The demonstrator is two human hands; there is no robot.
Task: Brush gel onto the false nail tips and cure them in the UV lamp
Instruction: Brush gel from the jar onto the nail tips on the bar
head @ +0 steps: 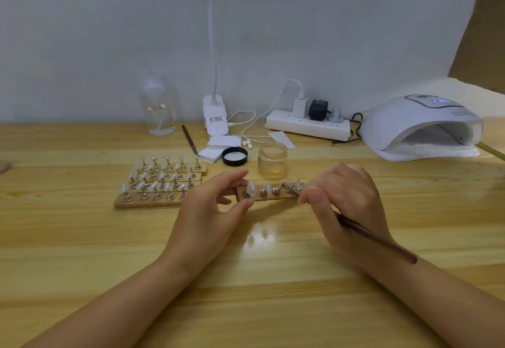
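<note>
Two hands: left (210,211) pinches nail strip (266,197), right (347,205) grips brush (377,241); labels unreadable

wall: plain pale grey-white (109,33), matte, runs behind the whole desk
desk: light wood (82,252), plank grain with visible knots, glossy finish with soft reflections
right edge: brown panel (489,33) leaning in at an angle, material unclear
lamp: white clip-on base (215,114) at the desk's back edge, gooseneck (211,33) going up out of view
power: white power strip (307,124) against the wall, three plugs in it, white cable looping
light: even, soft, no hard shadows
</note>
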